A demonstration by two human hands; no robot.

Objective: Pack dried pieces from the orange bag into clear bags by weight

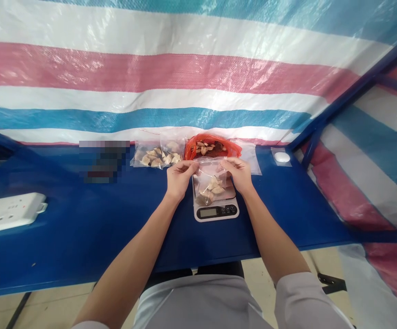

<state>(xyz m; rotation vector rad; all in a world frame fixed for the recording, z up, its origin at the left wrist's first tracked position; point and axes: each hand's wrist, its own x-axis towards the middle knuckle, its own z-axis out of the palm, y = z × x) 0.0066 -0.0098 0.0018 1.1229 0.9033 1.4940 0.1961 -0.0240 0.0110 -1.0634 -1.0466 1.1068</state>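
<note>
Between my two hands hangs a clear zip bag with several pale dried slices at its bottom. My left hand pinches the bag's top left corner, and my right hand pinches the top right corner. Directly below the bag is a white kitchen scale with a small display and buttons; whether the bag touches it I cannot tell. Just behind the hands stands an open red plastic bag holding brownish dried slices.
Filled clear bags lie left of the red bag. Flat clear bags lie to its right, near a round white object. A white power strip sits at the left of the blue table. Striped sheeting walls the back.
</note>
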